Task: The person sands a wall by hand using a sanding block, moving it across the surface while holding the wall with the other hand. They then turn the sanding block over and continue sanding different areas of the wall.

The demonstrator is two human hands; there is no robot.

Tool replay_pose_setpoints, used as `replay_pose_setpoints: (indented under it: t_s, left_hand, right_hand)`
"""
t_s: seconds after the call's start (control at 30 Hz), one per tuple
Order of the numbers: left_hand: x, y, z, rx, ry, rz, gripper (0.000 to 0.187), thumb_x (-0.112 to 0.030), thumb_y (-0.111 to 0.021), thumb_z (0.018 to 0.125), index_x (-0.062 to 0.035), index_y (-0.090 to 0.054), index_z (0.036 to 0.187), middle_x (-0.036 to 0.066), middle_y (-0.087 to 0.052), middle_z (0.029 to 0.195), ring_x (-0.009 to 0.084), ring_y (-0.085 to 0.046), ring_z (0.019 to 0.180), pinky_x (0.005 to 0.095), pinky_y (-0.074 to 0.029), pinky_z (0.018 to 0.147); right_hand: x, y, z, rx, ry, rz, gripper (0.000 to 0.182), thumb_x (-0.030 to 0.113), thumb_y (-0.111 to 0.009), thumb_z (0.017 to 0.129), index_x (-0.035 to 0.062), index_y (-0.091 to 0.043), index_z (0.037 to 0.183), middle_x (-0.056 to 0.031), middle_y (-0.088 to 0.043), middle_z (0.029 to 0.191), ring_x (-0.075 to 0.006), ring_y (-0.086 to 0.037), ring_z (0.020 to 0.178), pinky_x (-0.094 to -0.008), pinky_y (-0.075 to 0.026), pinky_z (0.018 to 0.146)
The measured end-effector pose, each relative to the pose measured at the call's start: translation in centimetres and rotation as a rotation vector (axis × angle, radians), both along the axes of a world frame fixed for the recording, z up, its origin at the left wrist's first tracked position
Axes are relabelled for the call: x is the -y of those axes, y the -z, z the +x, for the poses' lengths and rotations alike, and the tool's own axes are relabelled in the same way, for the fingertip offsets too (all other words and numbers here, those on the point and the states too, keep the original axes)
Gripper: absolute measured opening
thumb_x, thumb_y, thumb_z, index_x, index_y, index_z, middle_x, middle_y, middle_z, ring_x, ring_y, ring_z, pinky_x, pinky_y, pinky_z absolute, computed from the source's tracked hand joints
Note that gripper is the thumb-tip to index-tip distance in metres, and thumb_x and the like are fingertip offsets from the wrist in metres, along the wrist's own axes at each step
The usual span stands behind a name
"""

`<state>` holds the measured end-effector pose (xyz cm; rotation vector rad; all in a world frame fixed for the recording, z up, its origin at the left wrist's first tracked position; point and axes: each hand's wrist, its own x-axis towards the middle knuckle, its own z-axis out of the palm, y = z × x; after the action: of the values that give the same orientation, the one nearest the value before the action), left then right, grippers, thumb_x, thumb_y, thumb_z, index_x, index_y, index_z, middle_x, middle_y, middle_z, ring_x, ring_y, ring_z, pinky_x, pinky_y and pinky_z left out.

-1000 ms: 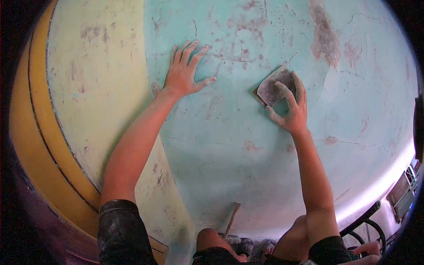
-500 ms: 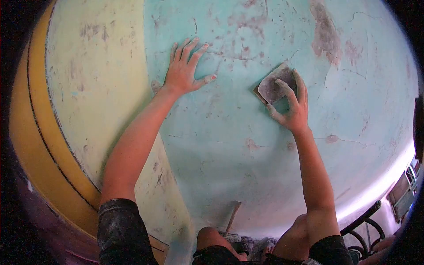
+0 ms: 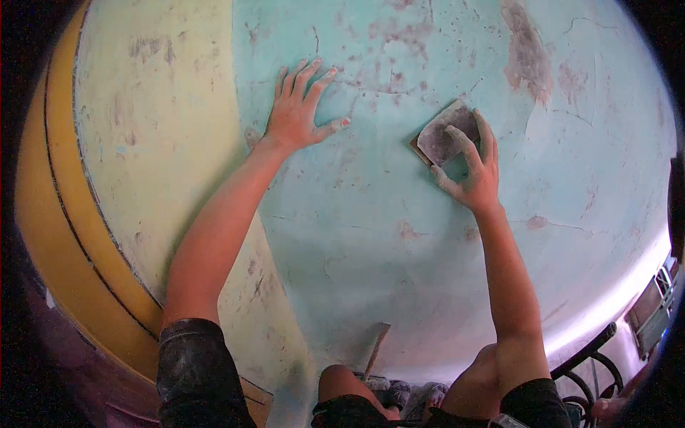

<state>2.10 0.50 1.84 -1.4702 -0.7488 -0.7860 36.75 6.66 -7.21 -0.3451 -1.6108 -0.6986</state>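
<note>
My left hand (image 3: 296, 107) lies against the turquoise part of the wall (image 3: 342, 192), fingers spread and holding nothing. Dust whitens its fingertips. To its right, a folded piece of grey sandpaper (image 3: 437, 139) rests on the wall, a brown edge showing at its lower left. My right hand (image 3: 479, 175) grips it, with the thumb at its lower edge and the fingers bent over its right side. The side of the sandpaper facing the wall is hidden. Cracks and grey-brown bare patches mark the paint around both hands.
A cream wall strip (image 3: 153, 107) and a yellow-brown panel (image 3: 53, 185) stand at the left. Below, a wooden stick (image 3: 377, 349) leans by my feet. Black curved metal tubing (image 3: 589, 357) stands at the lower right, with another object (image 3: 653, 314) behind it.
Hardly anything differs. My right hand and the sandpaper have shifted very slightly upward on the wall; my left hand stays in place.
</note>
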Motion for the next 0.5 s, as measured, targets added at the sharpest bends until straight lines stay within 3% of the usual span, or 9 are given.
replay_pose_setpoints:
  t_s: [0.5]
  left_hand:
    - [0.06, 0.05, 0.01, 0.006, -0.008, -0.006, 0.088, -0.065, -0.068, 0.081, -0.0139, -0.042, 0.147, 0.017, -0.038, 0.149, 0.0405, -0.036, 0.139, 0.0632, -0.022, 0.116]
  right_hand:
    - [-0.10, 0.07, 0.07, 0.008, -0.002, -0.006, 0.076, 0.025, -0.086, 0.063, 0.0223, -0.059, 0.135, -0.0200, -0.034, 0.156, -0.0431, -0.040, 0.138, -0.0519, -0.039, 0.111]
